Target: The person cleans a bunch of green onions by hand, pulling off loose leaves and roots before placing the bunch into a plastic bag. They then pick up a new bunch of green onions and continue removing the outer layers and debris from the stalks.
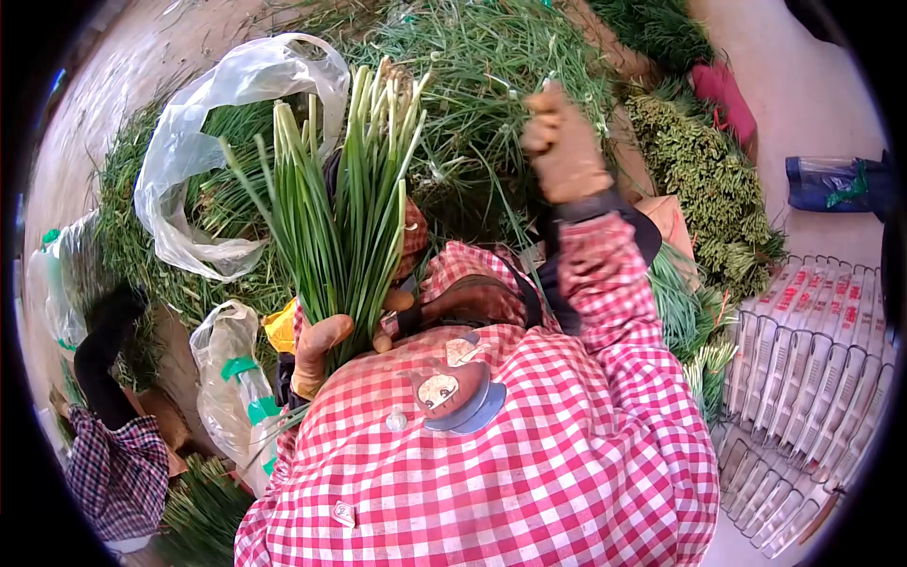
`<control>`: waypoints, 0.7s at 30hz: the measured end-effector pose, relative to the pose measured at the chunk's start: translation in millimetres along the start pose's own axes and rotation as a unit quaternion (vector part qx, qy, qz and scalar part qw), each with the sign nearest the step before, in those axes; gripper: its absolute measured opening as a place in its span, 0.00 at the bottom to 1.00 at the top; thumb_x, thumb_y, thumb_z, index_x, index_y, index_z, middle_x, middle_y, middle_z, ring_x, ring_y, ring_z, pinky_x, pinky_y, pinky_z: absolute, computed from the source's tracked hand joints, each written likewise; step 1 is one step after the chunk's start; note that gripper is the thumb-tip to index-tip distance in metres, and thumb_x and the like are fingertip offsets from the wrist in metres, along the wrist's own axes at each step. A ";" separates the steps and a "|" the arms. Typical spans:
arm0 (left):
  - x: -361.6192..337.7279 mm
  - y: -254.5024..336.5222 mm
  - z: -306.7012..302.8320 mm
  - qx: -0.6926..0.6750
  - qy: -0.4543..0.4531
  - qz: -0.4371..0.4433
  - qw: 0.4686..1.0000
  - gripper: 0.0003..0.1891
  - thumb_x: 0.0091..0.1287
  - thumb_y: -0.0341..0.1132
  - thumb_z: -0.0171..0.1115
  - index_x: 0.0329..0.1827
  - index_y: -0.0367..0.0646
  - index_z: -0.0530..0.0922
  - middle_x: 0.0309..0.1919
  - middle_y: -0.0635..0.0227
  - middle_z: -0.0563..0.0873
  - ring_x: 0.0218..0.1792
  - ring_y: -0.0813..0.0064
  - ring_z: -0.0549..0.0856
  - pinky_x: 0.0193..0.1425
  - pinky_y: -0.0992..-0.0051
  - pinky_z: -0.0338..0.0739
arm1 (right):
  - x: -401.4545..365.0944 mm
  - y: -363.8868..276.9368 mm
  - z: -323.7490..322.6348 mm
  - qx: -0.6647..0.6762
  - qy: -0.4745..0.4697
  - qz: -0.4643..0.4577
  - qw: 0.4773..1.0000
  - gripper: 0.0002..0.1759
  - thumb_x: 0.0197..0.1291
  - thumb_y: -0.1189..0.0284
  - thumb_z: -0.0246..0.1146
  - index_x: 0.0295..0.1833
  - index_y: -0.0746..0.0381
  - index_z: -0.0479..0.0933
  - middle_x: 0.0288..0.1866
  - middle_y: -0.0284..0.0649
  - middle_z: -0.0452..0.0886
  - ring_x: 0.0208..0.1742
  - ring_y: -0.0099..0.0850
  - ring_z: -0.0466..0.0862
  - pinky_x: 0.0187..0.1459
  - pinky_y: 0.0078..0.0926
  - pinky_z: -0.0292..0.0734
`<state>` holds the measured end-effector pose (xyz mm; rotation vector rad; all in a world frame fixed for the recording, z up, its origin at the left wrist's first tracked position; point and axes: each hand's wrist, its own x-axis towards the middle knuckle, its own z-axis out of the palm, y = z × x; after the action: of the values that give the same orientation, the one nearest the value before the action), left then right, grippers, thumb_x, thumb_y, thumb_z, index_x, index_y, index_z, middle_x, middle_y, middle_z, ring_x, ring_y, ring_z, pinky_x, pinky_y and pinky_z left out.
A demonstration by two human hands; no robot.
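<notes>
Head view: A person in a red-and-white checked smock point(529, 472), worn with a cartoon-face patch point(458, 389) at six o'clock, grips a full bunch of chive-like stalks point(340, 217). The left hand point(326, 345), at eight o'clock, has its thumb and fingers wrapped snugly around the lower part of the bunch, which fans out toward ten and eleven o'clock with its pale ends uppermost. The right hand point(565, 146), raised at one o'clock and apart from the bunch, has its fingers curled in toward the palm; whether it has hold of a loose blade cannot be told.

Beyond the hands, a heap of loose green stalks point(472, 61) spreads across twelve o'clock. A loop of clear plastic point(162, 189) lies on greenery at ten o'clock, just beside the bunch. At eight o'clock sit a clear bag point(215, 369) near bands of green tape point(263, 409) and, farther out, the dark checked sleeve point(109, 472) of another person. Toward two o'clock, piled green bundles point(694, 170) lie near a piece of pink cloth point(723, 99). Farther out, between two and three, is a dark blue item point(808, 184); just past three, wire-edged racks point(812, 364) stand stacked, with red markings on top.
</notes>
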<state>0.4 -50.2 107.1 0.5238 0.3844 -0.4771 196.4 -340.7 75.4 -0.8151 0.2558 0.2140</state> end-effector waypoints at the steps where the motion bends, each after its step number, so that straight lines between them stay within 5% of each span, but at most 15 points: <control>1: -0.2 1.2 1.4 -0.002 0.001 0.012 1.000 0.36 0.56 0.37 0.60 0.68 0.30 0.63 0.52 0.44 0.81 0.34 0.70 0.85 0.43 0.73 0.84 | 1.0 -23.4 -8.5 0.008 -0.026 -0.049 0.998 0.13 0.68 0.62 0.58 0.34 0.59 0.73 0.22 0.27 0.68 0.16 0.15 0.60 0.19 0.14 0.61; 3: -1.5 7.3 -5.6 0.034 -0.009 0.019 0.999 0.36 0.56 0.38 0.60 0.69 0.33 0.63 0.53 0.44 0.80 0.37 0.69 0.86 0.45 0.73 0.83 | -14.1 -48.8 0.6 -0.228 0.045 -0.076 0.970 0.15 0.68 0.60 0.58 0.41 0.62 0.75 0.25 0.31 0.73 0.16 0.16 0.64 0.20 0.14 0.61; 7: -1.0 15.0 6.5 0.039 0.029 0.001 0.999 0.38 0.54 0.41 0.62 0.69 0.33 0.64 0.51 0.47 0.82 0.33 0.72 0.85 0.45 0.73 0.83 | -73.5 -1.8 73.3 -0.430 -0.124 0.113 0.887 0.22 0.65 0.56 0.61 0.52 0.63 0.79 0.43 0.42 0.83 0.31 0.24 0.81 0.31 0.18 0.76; 12: 1.3 23.3 6.0 0.118 0.005 0.000 0.993 0.38 0.52 0.40 0.63 0.68 0.34 0.66 0.52 0.50 0.82 0.37 0.68 0.86 0.45 0.70 0.83 | -89.2 47.3 105.8 -0.220 -0.228 0.207 0.926 0.21 0.62 0.65 0.65 0.54 0.69 0.78 0.42 0.42 0.84 0.40 0.28 0.83 0.44 0.25 0.78; 15: 8.1 18.5 -14.8 0.148 -0.038 0.017 0.988 0.37 0.53 0.40 0.62 0.67 0.35 0.66 0.55 0.49 0.80 0.42 0.63 0.86 0.49 0.65 0.82 | -94.1 38.3 111.1 -0.251 -0.201 0.210 0.923 0.18 0.63 0.67 0.65 0.53 0.69 0.79 0.41 0.41 0.85 0.42 0.26 0.83 0.43 0.24 0.78; 17: 6.6 15.4 -25.7 0.127 -0.028 0.018 0.991 0.36 0.54 0.40 0.62 0.67 0.34 0.66 0.55 0.50 0.80 0.42 0.64 0.85 0.49 0.66 0.82 | -83.7 51.5 82.6 -0.395 -0.186 0.101 0.894 0.13 0.65 0.71 0.60 0.50 0.68 0.81 0.39 0.39 0.85 0.39 0.22 0.82 0.40 0.21 0.77; 21: 11.8 10.9 -37.5 0.108 0.004 0.023 0.994 0.35 0.57 0.42 0.61 0.67 0.34 0.67 0.54 0.50 0.81 0.42 0.65 0.85 0.49 0.67 0.81 | -106.2 -61.6 45.2 -0.336 -0.081 -0.204 0.916 0.10 0.69 0.71 0.53 0.43 0.62 0.79 0.33 0.35 0.85 0.36 0.24 0.82 0.38 0.18 0.76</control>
<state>7.3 -25.0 75.7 0.7425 0.3295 -0.4746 119.8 -357.8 180.0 -1.5046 -0.1664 -0.0355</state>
